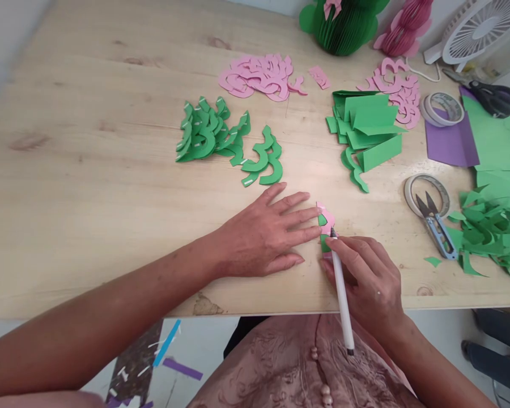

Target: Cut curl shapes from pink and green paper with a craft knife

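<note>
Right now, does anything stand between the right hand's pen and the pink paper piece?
Nothing visible does: the right hand holds the pen with its tip at the pink paper piece. The left hand has fingers only at its left edge.

You are wearing the one camera on your head, and it is facing forward and steeply down onto the counter. It is looking from close above, placing your left grip and right grip near the middle of the picture. Your forearms are entering from the lower corners. At the bottom it is catching your clothing and the floor; at upper right it is reaching the fan, farther off.
</note>
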Demonstrator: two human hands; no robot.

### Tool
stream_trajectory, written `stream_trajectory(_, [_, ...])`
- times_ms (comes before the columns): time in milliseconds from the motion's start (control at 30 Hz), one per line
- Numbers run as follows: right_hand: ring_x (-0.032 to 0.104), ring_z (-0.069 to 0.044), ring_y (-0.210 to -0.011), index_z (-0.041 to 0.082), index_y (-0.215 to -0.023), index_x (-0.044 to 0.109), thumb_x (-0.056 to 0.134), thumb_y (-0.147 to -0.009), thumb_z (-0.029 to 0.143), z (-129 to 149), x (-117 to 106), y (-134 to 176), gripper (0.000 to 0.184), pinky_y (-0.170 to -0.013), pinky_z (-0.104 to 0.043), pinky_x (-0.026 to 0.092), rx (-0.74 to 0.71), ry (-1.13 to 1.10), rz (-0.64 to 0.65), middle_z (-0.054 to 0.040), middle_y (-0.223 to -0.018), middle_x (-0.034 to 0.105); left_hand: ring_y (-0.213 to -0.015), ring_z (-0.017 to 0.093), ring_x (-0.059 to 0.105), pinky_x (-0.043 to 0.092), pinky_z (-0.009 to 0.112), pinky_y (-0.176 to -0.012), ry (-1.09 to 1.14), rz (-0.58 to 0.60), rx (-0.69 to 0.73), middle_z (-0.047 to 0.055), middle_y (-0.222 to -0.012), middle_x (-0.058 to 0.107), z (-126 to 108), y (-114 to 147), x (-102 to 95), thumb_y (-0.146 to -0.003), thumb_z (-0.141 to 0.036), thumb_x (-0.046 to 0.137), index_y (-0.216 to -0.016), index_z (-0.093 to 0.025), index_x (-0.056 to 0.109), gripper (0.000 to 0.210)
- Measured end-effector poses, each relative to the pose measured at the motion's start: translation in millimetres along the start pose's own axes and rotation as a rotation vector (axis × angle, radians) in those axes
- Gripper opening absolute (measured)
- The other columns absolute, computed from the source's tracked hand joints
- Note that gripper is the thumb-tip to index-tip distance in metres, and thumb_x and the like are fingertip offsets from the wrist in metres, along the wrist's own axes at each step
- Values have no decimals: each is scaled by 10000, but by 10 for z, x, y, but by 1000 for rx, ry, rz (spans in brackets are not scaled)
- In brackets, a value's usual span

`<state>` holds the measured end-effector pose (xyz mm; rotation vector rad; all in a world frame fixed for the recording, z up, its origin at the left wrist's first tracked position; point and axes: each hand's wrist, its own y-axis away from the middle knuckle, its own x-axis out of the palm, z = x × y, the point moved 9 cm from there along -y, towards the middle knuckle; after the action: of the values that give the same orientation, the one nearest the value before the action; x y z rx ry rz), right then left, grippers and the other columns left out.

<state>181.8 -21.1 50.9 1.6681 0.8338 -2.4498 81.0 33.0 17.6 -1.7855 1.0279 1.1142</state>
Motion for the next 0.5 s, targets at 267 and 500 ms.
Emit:
stream_trajectory(267, [644, -224, -821, 194, -1146, 615, 610, -854, 107, -17, -6, -8, 305, -714, -367, 526, 19, -29, 0, -91, -927, 711, -1384, 320, 329, 188, 559, -1145, 0, -4, 12, 67, -1470, 451, -1, -2, -21, -935, -407, 504, -1331, -235, 520, 432])
stream_trajectory(500, [639, -207, -809, 201, -1158, 613, 581, -864, 99, -59, -1, 5, 314, -708, -358, 533, 43, -77, 3, -79, -925, 707, -1381, 323, 334, 186, 568, -1146, 8, -12, 12, 72, -1467, 456, -1, 0, -18, -925, -400, 524, -1326, -232, 524, 436])
